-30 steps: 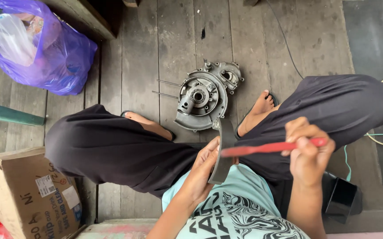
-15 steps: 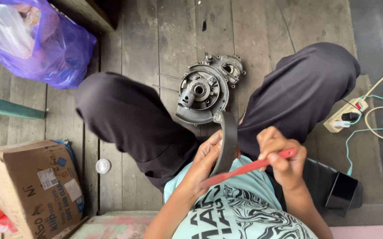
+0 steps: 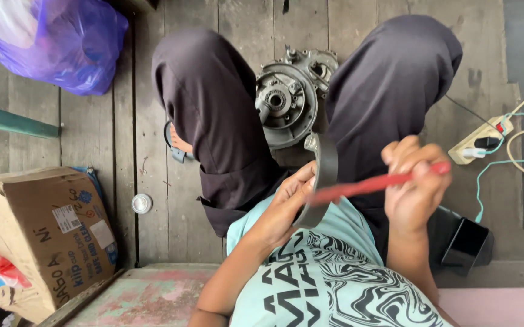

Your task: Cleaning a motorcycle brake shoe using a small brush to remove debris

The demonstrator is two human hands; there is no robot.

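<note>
Head view: left hand (image 3: 283,209) grips curved brake shoe (image 3: 321,178) upright at chest, steadying it; right hand (image 3: 416,181) clenched on red tool (image 3: 371,184) laid across shoe. Engine casing (image 3: 286,100) on floor (image 3: 116,181) between knees.

between knees: the grey engine cover (image 3: 286,103) fills the gap, both dark-trousered knees pressing close on either side.
left of engine cover: past the knee, bare floor planks (image 3: 122,145) with only a small round cap (image 3: 142,203); farther out a cardboard box (image 3: 43,236) and purple bag (image 3: 56,42).
right of engine cover: past the knee, a power strip (image 3: 480,145) with trailing cables (image 3: 516,160), and a black box (image 3: 465,239).
</note>
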